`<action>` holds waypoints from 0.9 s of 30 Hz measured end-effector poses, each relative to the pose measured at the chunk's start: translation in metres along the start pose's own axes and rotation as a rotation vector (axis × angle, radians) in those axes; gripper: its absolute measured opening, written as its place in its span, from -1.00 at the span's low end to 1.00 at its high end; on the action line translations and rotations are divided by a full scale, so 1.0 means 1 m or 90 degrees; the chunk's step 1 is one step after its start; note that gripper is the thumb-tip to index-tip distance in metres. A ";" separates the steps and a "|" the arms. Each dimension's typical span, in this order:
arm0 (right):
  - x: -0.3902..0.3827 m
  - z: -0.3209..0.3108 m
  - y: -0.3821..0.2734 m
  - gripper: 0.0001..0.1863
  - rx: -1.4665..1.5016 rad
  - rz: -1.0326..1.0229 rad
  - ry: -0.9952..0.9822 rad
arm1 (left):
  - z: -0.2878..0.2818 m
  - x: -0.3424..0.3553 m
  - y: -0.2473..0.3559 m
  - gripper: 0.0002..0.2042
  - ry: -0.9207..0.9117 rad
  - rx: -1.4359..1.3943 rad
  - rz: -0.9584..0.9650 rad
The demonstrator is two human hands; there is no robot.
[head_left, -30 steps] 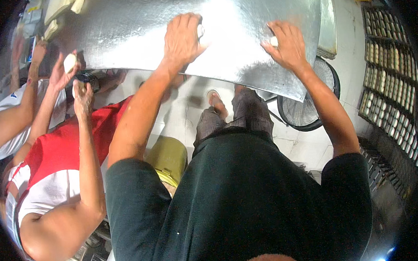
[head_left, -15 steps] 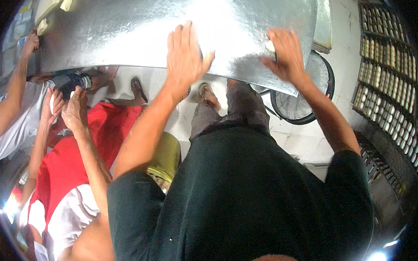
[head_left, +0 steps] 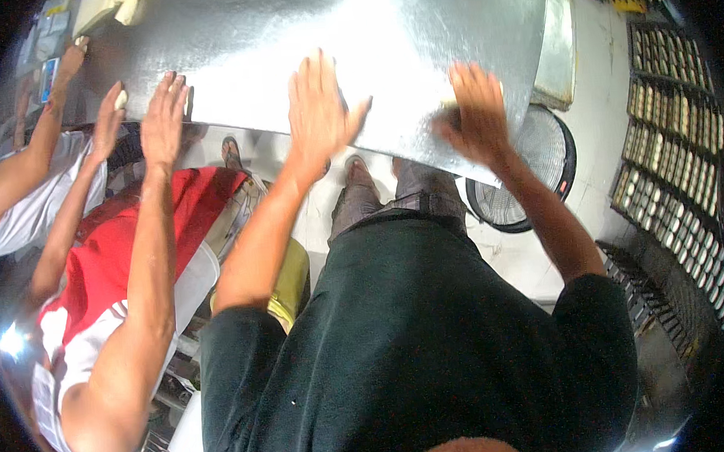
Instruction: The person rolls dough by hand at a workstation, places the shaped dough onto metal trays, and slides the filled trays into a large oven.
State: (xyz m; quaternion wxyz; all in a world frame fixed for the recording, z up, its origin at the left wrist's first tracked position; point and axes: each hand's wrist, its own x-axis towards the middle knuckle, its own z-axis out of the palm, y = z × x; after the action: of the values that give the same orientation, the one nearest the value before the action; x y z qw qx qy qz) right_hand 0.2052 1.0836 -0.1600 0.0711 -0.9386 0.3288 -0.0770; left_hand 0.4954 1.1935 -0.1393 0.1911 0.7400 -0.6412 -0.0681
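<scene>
My left hand (head_left: 319, 105) lies flat, palm down, on the shiny metal table (head_left: 401, 27) near its front edge, with its fingers spread. Nothing shows under it. My right hand (head_left: 479, 109) is further right on the same table, blurred by motion. A small pale lump, perhaps dough (head_left: 452, 98), shows at its left edge. Whether the fingers close over it is unclear.
At the left a person in a red and white shirt holds both hands (head_left: 164, 118) over the table edge, one with a pale piece (head_left: 120, 99). Another person's arm (head_left: 46, 136) is beyond. A floor fan (head_left: 531, 176), tray racks (head_left: 669, 152) and a yellow stool (head_left: 287, 279) surround me.
Both my hands have slid toward me to the table's front edge. The left hand has flattened and spread, and its white lump no longer shows. The neighbour's hands have risen onto the table.
</scene>
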 end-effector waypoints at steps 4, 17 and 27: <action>0.047 -0.019 0.010 -0.01 -0.045 -0.003 -0.041 | -0.006 0.031 -0.018 -0.08 0.012 0.078 -0.037; 0.100 -0.091 0.051 -0.53 0.337 0.063 -0.222 | -0.073 0.048 -0.028 -0.41 -0.153 -0.185 -0.117; 0.400 -0.139 0.008 -0.50 0.369 0.083 0.251 | -0.085 0.103 -0.069 -0.46 -0.043 -0.561 -0.253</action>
State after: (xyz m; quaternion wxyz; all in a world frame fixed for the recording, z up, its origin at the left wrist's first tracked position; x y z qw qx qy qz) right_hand 0.4821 0.8148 0.0135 0.2745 -0.8234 0.3601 -0.3422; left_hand 0.6056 1.1173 -0.0715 0.4486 0.6944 -0.4032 -0.3924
